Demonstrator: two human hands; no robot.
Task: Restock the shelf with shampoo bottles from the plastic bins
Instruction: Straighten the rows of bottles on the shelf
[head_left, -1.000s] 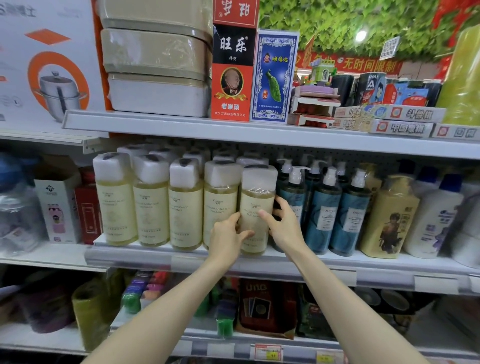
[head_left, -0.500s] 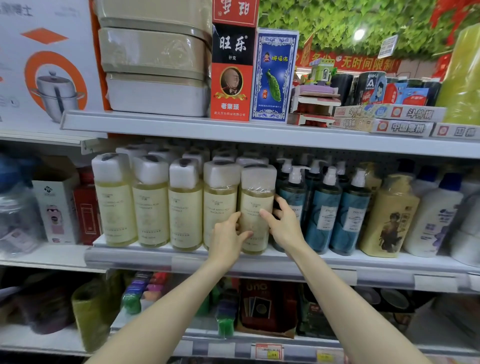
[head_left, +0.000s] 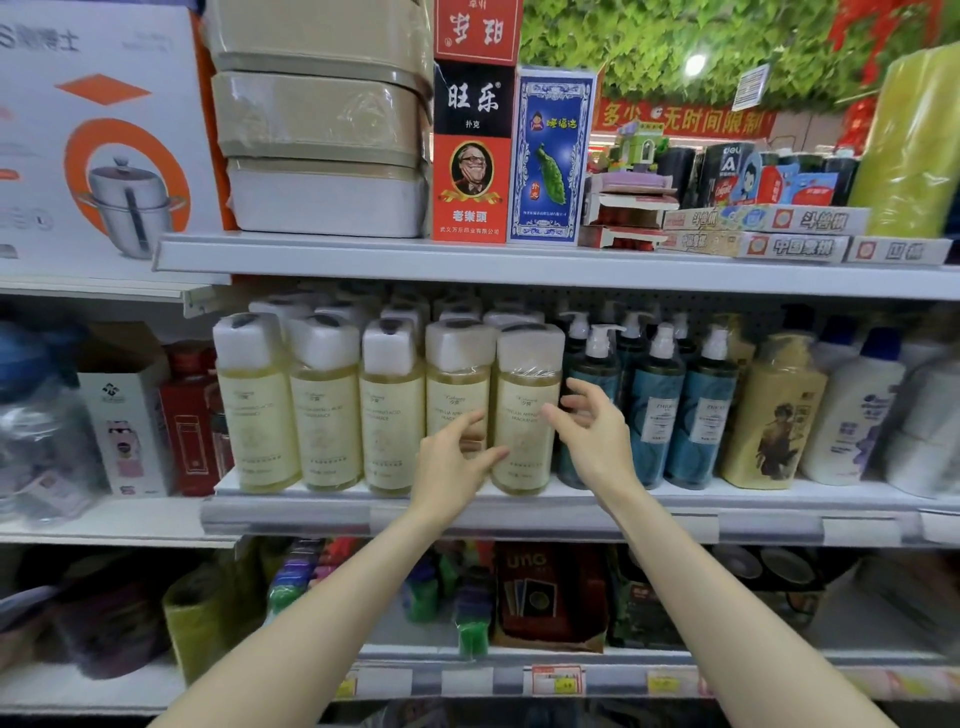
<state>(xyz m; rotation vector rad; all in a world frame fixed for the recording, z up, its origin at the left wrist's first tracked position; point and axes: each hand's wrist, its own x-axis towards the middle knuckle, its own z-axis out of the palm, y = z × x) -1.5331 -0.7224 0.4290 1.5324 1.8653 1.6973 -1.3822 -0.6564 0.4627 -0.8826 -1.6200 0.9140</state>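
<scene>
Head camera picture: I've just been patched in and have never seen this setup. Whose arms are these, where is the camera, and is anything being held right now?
There is no machine here. The two bare arms belong to a person, and the only camera is a wide-angle one worn on that person's head, looking forward and down. So the left hand appears on the picture's left and the right hand on its right. Both reach to the middle shelf, where a front row of pale yellow shampoo bottles stands upright. The hands flank the rightmost bottle of that row. Their fingers are loosely spread rather than wrapped round it, so nothing seems to be gripped, though blur hides whether any fingertip touches it. Teal pump bottles stand just to the right. The upper shelf carries boxed goods.
</scene>
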